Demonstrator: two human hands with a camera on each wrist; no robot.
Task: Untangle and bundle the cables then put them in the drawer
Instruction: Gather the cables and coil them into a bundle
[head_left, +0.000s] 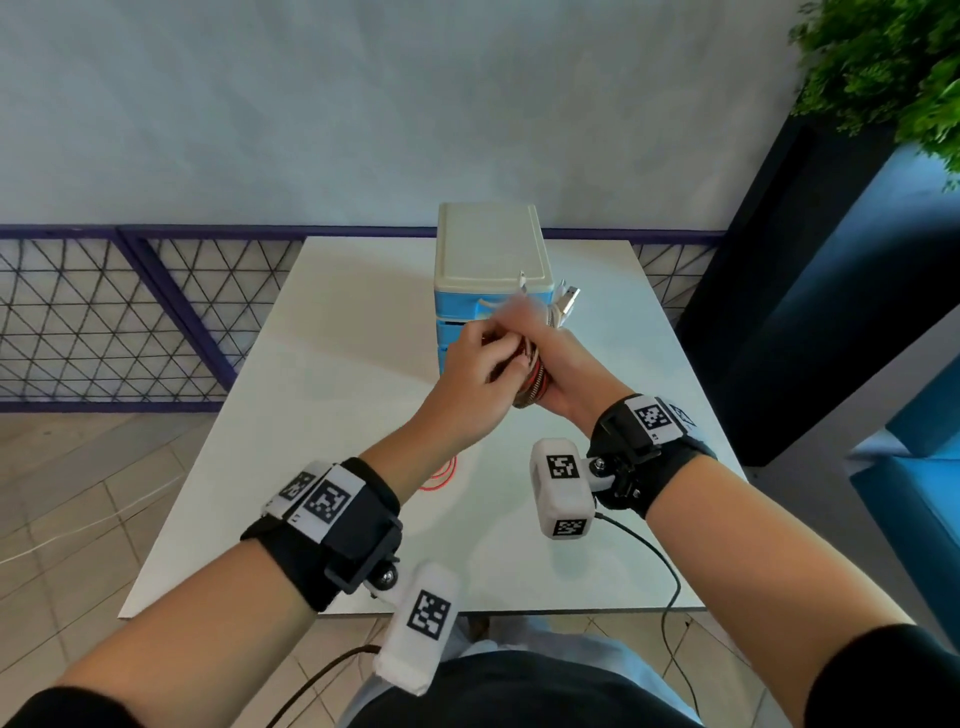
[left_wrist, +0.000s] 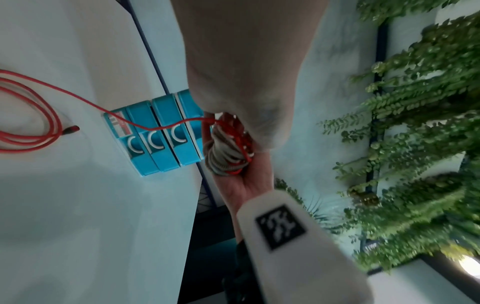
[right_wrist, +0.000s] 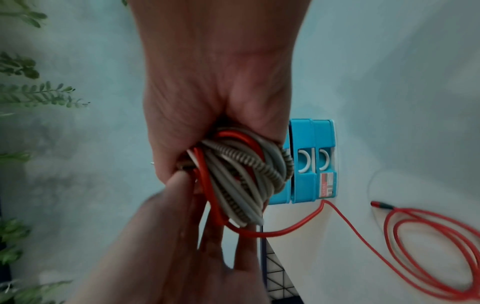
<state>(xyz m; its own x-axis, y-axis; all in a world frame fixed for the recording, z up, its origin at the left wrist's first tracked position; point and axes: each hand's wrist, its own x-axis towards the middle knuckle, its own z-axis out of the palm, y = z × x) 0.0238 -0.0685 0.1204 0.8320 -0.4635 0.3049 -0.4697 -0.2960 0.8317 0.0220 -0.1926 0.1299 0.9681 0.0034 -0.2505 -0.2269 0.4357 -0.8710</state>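
Note:
A cable bundle of grey, white and red cords is held upright in my right hand, just in front of the blue drawer unit. USB plugs stick out of its top. My left hand is against the bundle's left side, fingers curled and pinching the red cable. In the left wrist view the red cable runs from the bundle down to loose loops on the table. In the right wrist view my right hand wraps the bundle. All drawers look closed.
The white table carries the drawer unit at its far middle and the red loops under my left forearm. A dark planter with a green plant and a blue seat stand at the right. A lattice railing runs behind.

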